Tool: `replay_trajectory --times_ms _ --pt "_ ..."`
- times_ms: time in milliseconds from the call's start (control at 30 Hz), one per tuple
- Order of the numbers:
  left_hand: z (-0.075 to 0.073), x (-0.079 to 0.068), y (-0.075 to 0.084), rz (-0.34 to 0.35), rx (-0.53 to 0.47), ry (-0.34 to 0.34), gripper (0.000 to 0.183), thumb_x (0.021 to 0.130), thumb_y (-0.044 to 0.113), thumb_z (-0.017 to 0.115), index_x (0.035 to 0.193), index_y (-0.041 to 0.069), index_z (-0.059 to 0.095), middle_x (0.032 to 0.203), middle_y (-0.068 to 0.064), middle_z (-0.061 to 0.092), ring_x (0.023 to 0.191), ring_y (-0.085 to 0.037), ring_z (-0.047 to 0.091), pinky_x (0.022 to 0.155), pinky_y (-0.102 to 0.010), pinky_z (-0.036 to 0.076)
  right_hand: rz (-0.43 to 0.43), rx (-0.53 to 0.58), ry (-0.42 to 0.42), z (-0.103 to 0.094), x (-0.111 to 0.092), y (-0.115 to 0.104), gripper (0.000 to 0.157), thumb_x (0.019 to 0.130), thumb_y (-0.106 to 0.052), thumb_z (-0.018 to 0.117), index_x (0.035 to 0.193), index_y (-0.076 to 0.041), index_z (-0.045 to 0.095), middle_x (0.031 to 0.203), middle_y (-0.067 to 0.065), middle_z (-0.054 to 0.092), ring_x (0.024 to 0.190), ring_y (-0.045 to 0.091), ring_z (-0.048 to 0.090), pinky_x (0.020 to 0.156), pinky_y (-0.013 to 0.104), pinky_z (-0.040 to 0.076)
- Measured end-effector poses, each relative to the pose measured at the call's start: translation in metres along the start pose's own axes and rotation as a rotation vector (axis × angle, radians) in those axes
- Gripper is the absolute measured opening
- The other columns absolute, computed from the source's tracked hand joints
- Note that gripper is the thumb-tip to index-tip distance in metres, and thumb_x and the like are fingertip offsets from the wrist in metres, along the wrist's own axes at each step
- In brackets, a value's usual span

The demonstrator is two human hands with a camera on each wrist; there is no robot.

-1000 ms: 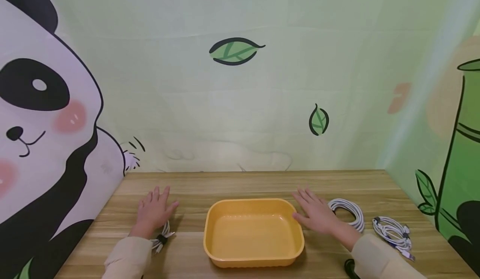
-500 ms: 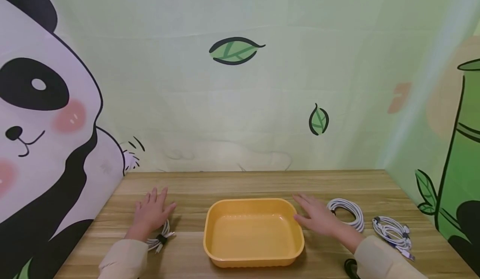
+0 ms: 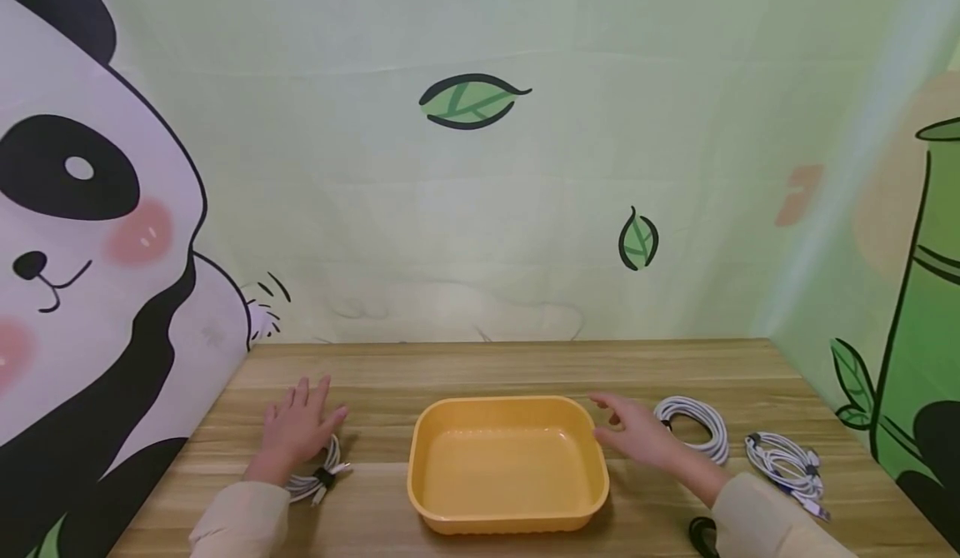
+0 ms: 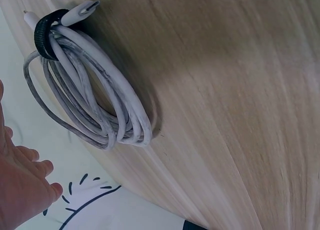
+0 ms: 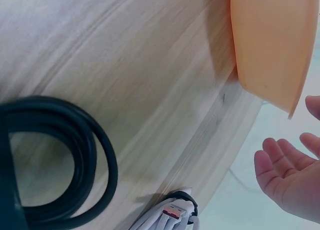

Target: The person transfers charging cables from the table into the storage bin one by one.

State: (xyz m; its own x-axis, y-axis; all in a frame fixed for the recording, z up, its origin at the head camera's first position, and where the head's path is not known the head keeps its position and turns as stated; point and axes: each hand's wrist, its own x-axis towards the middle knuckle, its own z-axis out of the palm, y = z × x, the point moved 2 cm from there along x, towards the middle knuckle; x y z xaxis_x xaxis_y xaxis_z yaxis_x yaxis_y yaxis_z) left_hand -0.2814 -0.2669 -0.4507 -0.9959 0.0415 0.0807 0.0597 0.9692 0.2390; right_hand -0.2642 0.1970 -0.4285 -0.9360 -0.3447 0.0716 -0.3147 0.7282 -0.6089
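My left hand (image 3: 296, 431) hovers over the left side of the table, fingers spread and holding nothing. Beneath its wrist lies a coiled white charging cable (image 4: 135, 110) with a black tie near its plugs. My right hand (image 3: 641, 435) is also free, its fingers loosely bent beside the right rim of a yellow plastic tray (image 3: 510, 525). The wrist view on that side shows the right palm (image 5: 297, 190) turned towards the tray's outer wall (image 5: 275, 45), with a gap between them.
Right of my right hand lie a round white cable coil (image 3: 716, 433) and another bundled white cable (image 3: 806, 485) with a USB plug. Near my right sleeve is a coiled black cable (image 5: 87, 155). A printed cloth wall (image 3: 480, 208) stands behind the table (image 3: 480, 371).
My left hand has drifted slightly left and towards me, uncovering more of the white cable. My right hand's fingers have bent from straight, with the hand shifting slightly right. The tray has stayed put.
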Motion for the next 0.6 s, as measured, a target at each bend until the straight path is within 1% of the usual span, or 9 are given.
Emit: replay_trajectory --times_ms 167,367,433,600 --pt "-0.0010 -0.0019 -0.0021 -0.003 0.002 0.001 0.074 0.088 0.057 0.030 0.140 0.005 0.019 0.140 -0.032 0.013 0.124 -0.051 0.015 0.095 -0.067 0.012 -0.019 0.017 0.005 0.0008 0.0010 0.0009 0.047 0.081 -0.015 0.060 0.123 0.001 0.046 0.111 0.020 0.055 0.083 0.020 0.053 0.061 0.025 0.045" --pt "-0.0024 -0.0046 -0.0030 -0.001 -0.002 0.009 0.068 0.089 0.048 0.037 0.139 0.005 0.020 0.139 -0.033 0.014 0.123 -0.052 0.017 0.094 -0.068 0.014 -0.022 0.051 0.006 0.0025 0.0021 0.0027 0.047 0.079 -0.013 0.062 0.121 0.003 0.047 0.105 0.019 0.057 0.080 0.017 0.054 0.061 0.024 0.046" --pt "-0.0031 -0.0054 -0.0032 -0.003 -0.002 0.010 0.068 0.089 0.048 0.037 0.139 0.005 0.020 0.139 -0.033 0.014 0.123 -0.052 0.017 0.094 -0.067 0.014 -0.027 0.067 0.008 0.0030 0.0021 0.0031 0.047 0.079 -0.012 0.062 0.120 0.003 0.047 0.104 0.019 0.057 0.078 0.017 0.054 0.061 0.024 0.046" --pt "-0.0039 -0.0076 -0.0039 -0.004 -0.007 0.009 0.072 0.088 0.054 0.032 0.139 0.005 0.019 0.139 -0.033 0.015 0.123 -0.052 0.017 0.094 -0.067 0.014 -0.047 0.118 0.010 0.0042 0.0016 0.0035 0.046 0.078 -0.009 0.062 0.119 0.005 0.047 0.098 0.018 0.058 0.072 0.016 0.052 0.058 0.021 0.045"
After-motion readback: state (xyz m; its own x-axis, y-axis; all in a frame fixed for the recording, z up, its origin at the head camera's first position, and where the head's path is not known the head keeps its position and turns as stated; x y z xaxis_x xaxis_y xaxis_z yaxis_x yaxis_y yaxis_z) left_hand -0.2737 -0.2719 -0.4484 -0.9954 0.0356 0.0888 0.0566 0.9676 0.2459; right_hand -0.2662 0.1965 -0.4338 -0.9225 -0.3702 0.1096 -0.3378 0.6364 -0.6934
